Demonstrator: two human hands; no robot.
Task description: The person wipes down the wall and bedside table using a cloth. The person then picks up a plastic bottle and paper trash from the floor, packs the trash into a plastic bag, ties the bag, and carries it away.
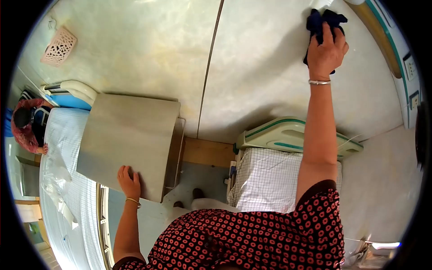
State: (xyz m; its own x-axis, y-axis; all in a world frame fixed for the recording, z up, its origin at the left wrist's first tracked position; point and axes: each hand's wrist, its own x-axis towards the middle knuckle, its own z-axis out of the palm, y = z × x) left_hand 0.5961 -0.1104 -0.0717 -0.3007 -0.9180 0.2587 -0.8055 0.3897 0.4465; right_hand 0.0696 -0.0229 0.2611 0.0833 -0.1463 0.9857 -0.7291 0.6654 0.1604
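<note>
High on the pale marbled wall (261, 49), my right hand (327, 53) presses a dark blue cloth (315, 24). The fingers are bent over the bunched fabric, and part of it hangs out below the hand. A bracelet circles that wrist. Down on the left, my left hand (129, 182) lies on the near edge of a flat grey cabinet top (130, 139). Its fingers are a little apart and hold nothing.
On the right stands a bed (270, 180) with a checked sheet, its headboard (279, 135) against the wall. Another bed (67, 135) is at the left, with a seated person (27, 121) beyond it. A pink basket (59, 46) hangs on the wall. Sockets (414, 100) are at right.
</note>
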